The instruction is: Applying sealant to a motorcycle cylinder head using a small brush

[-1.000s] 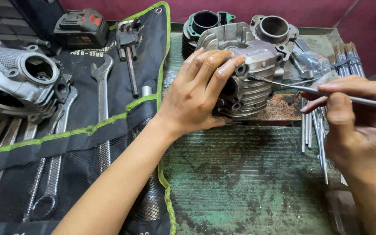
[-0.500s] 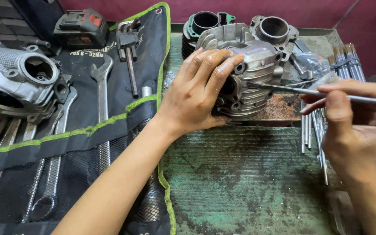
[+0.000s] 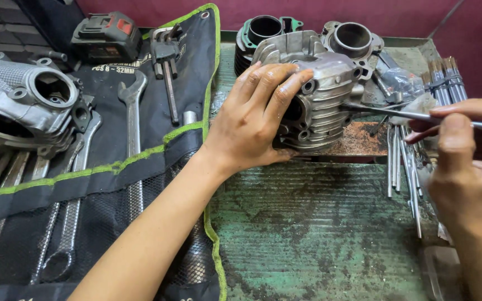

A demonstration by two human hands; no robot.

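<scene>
A grey finned metal engine cylinder (image 3: 323,106) lies on its side at the back of the green worn table (image 3: 319,234). My left hand (image 3: 255,120) is clasped over its left end, fingers spread across the top. My right hand (image 3: 467,161) at the right edge pinches a long thin metal rod (image 3: 414,115), whose tip points left and touches the cylinder's finned side. A small white wad sits on the rod near my fingers.
A black tool roll with green trim (image 3: 107,167) holds several wrenches at left, with another engine casting (image 3: 23,106) and a battery pack (image 3: 106,34) on it. Two more cylinders (image 3: 352,38) stand behind. Several loose rods (image 3: 405,167) lie at right.
My right hand and the rod have shifted slightly right and up, the rod tip staying at the cylinder's side. My left hand keeps its hold.
</scene>
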